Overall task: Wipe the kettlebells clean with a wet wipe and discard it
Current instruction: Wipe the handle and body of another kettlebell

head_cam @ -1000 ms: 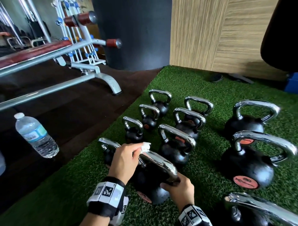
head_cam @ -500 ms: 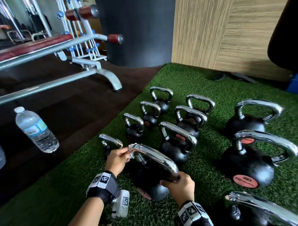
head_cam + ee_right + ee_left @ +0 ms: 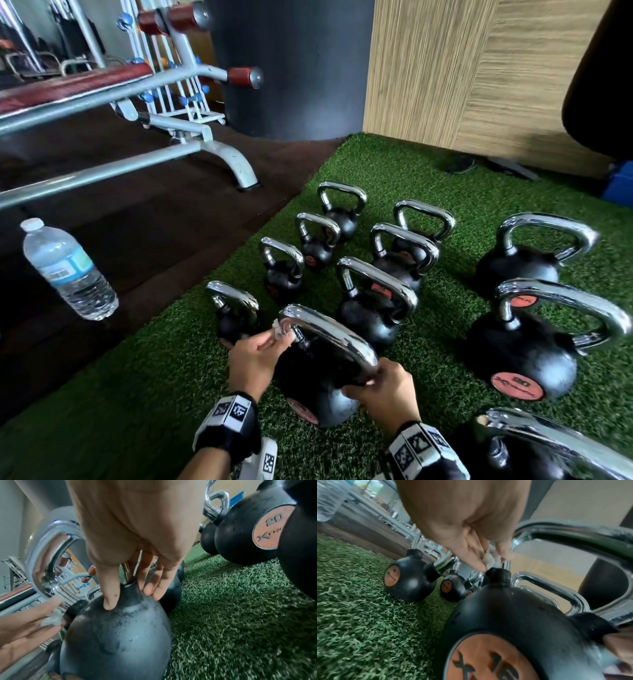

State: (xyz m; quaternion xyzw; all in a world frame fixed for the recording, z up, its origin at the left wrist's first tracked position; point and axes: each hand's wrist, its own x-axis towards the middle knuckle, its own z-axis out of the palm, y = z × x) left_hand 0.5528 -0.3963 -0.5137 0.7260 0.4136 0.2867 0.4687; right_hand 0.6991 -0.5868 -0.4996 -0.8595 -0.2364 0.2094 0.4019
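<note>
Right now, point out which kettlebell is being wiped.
The nearest kettlebell: alone among them it is held, the right hand gripping its handle while the left hand presses the wet wipe to it.

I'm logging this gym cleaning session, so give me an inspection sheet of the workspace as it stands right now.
Surface: green turf, beside dark floor.
Job's things: kettlebell in front tilted, body looks wet; wipe bunched at its handle's left end; other kettlebells in rows behind and right.
Clutter: water bottle on the dark floor.
Grippers: left hand pinches the wipe; right hand grips the handle's right end.
Cables: nothing seen.
Surroundings: bench frame, black column, wood panel.
</note>
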